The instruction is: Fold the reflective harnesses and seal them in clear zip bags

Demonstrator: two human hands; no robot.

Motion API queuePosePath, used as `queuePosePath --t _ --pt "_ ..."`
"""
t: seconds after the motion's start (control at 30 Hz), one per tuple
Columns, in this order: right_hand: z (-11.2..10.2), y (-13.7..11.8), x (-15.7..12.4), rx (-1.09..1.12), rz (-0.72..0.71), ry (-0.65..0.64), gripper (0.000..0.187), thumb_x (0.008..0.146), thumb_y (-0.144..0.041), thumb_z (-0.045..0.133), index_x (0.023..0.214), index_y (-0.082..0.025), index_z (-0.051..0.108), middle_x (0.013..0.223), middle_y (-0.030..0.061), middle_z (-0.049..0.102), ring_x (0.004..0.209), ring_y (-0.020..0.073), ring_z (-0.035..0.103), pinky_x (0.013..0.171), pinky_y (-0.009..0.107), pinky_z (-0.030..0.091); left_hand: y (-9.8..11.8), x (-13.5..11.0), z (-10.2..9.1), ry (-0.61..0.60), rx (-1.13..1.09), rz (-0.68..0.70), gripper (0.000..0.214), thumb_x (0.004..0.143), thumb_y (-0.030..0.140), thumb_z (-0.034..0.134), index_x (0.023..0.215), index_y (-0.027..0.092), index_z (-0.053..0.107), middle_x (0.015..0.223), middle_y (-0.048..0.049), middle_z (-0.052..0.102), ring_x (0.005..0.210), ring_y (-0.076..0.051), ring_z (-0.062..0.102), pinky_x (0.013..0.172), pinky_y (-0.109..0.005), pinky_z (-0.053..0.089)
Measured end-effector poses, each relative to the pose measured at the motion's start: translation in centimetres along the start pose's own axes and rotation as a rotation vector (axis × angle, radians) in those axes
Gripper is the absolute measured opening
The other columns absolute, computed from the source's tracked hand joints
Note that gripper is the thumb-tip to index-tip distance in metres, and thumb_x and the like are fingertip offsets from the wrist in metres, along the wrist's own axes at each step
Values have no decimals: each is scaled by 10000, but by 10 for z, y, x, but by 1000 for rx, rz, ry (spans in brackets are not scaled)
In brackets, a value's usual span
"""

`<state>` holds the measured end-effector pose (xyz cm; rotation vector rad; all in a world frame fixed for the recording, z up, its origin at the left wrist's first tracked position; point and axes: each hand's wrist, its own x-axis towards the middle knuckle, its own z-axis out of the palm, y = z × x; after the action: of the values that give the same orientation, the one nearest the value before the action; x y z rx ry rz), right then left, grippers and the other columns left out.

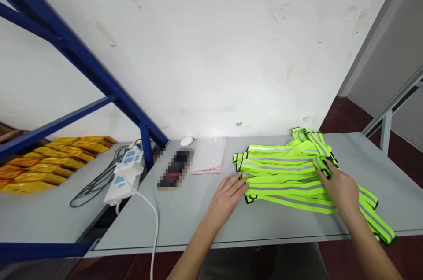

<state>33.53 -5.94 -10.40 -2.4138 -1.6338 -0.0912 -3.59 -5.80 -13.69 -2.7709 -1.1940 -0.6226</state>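
Observation:
A pile of neon-yellow reflective straps (284, 167) with grey stripes and black buckles lies across the table in front of me. My left hand (225, 198) rests at the pile's left end, its fingers stretched out and the fingertips touching the buckled ends. At the right side of the pile, my right hand (342, 187) has its thumb and fingers closed on a rolled or folded strap (320, 162). Part of that strap is hidden behind the fingers. More strap ends (376, 220) trail out under the right wrist toward the table's front edge.
Clear plastic bags (208, 154), a white oval object (187, 141) and a blurred phone-like item (176, 169) lie left of the straps. A white power strip (124, 178) with cables sits by the blue frame (99, 77). Yellow packets (49, 167) cover the left-hand table.

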Motion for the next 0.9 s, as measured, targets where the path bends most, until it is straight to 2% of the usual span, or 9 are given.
queuePosePath --t 0.17,0.37,0.5,0.67,0.77,0.9 --pt "6 -4 -13 -17 -4 104 427 906 -459 467 1239 -238 621 974 76 708 725 230 654 476 284 336 -8 -2 14 -40 -126 -101 580 780 -26 375 1252 229 597 1388 -52 549 1317 -219 441 1067 -436 403" --pt "20 -6 -27 -68 -44 200 411 937 -401 426 1257 -217 605 923 65 622 660 165 568 454 265 256 -4 -12 3 -90 -148 -93 507 756 138 543 1247 248 607 1458 -69 455 1343 -308 356 1057 -485 372" --pt "25 -4 -37 -80 -25 232 403 951 -395 412 1261 -222 602 883 57 594 642 149 533 479 260 248 -8 -15 1 -117 -130 -120 434 814 223 571 1246 248 603 1370 -98 529 1224 -299 467 979 -460 415" --pt "10 -7 -40 -98 4 241 412 945 -398 429 1282 -213 579 908 57 586 642 149 527 476 262 254 -5 -16 4 -116 -91 -115 465 800 151 551 1257 228 583 1166 -91 654 1078 -283 554 914 -450 419" --pt "-3 -12 -40 -142 14 207 424 933 -378 444 1308 -214 555 939 69 584 625 151 527 462 271 246 -4 -18 2 -137 -166 -103 464 804 142 491 1252 218 587 1037 -81 679 950 -253 599 870 -431 446" --pt "-7 -21 -43 -189 4 116 439 913 -310 466 1339 -224 528 976 82 591 648 168 572 452 271 276 -7 -19 -6 -143 -369 -171 496 823 110 392 1258 242 590 1094 -74 651 984 -223 605 864 -377 487"
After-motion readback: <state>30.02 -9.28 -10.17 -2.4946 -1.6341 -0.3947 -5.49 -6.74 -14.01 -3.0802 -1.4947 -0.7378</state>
